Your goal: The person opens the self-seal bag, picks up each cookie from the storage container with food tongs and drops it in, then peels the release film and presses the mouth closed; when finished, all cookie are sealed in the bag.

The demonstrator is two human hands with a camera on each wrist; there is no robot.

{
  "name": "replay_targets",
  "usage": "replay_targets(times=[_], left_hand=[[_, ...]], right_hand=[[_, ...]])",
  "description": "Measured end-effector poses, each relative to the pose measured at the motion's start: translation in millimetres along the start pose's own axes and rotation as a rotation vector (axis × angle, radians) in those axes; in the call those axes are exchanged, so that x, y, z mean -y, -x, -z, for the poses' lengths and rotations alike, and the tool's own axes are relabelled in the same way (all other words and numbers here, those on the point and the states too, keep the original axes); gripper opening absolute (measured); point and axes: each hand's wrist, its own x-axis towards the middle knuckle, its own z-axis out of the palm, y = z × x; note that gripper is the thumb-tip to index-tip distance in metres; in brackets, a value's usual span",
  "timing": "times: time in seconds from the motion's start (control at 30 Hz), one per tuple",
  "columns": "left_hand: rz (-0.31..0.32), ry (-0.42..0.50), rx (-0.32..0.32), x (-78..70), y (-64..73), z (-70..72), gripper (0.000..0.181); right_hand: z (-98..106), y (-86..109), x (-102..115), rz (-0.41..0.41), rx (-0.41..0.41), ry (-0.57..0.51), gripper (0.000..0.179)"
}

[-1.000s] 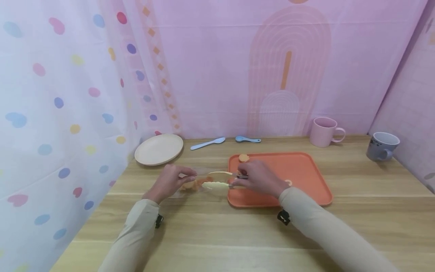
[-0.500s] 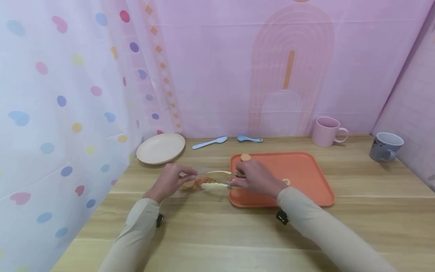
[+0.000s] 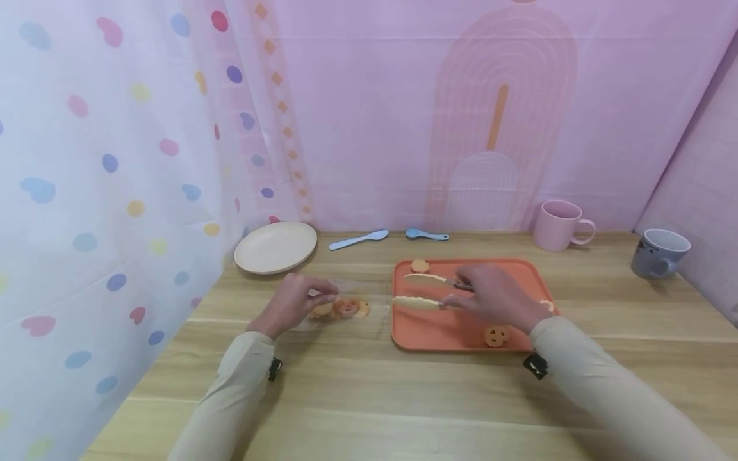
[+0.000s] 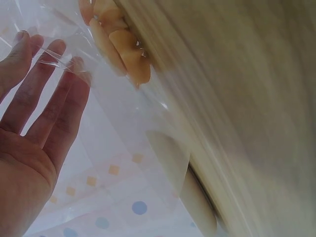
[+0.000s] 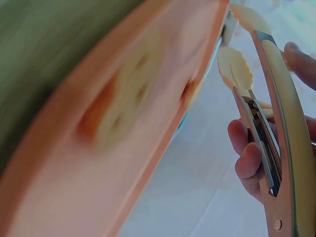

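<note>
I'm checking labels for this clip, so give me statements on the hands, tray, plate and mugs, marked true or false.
1. The right hand holds tongs. True.
2. The left hand holds a blue spoon. False: it holds a clear bag.
3. A biscuit with cut-out holes lies on the orange tray. True.
4. The plate lies on the tray. False: it lies on the table.
5. In the head view, the pink mug stands left of the gray mug. True.
</note>
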Motion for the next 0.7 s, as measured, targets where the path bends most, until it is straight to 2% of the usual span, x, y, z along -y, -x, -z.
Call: replay_targets(times=[0.23,0.33,0.5,0.7], left_hand=[[-0.005,-0.014,-0.002,-2.1,-0.3,1.5,0.012],[-0.006,-0.018,-0.004,-2.8,-0.7,2.5,0.012],[0.009,-0.011,0.014,-3.3,0.7,3.5,0.011],[0.015,-0.013,0.019,-2.2,0.1,1.9,0.012]], right_hand=[[15,2.9,-29,-0.11,-0.062,0.038,0.052],[15,0.9,-36,-0.145,-0.059,0.039,0.052],[11,-6.1,-38,-0.189,-0.026,0.042,0.052],[4,-20.0,-34,-0.16,-0.018,0.024,0.049]])
